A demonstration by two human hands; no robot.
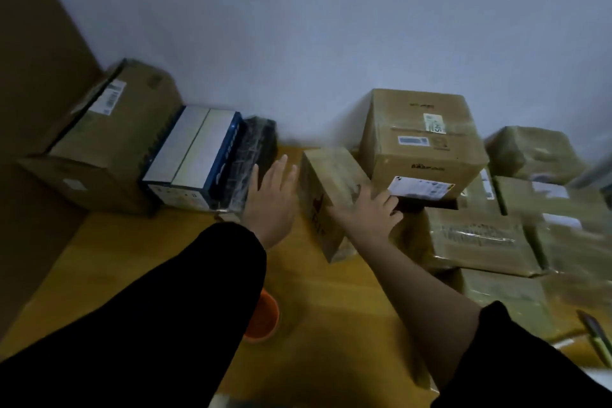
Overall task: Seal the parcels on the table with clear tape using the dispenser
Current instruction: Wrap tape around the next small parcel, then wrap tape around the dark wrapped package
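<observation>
Dim, cool, even light with soft shadows. Motion blur smears the taped parcels (546,209) right of the tall cardboard box (420,142), which is sharper. Wide-angle distortion tilts the carton (109,136) far left of it.

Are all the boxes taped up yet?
Some look done: the stacked parcels on the right shine with tape. The right hand rests on a small box, the left hand open beside it. Neither holds a dispenser, so taping that box, if needed, is still to come.

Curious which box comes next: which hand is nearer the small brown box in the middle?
Right. The right hand rests on the small brown box; the left hand hovers open just left of it, apart.
</observation>
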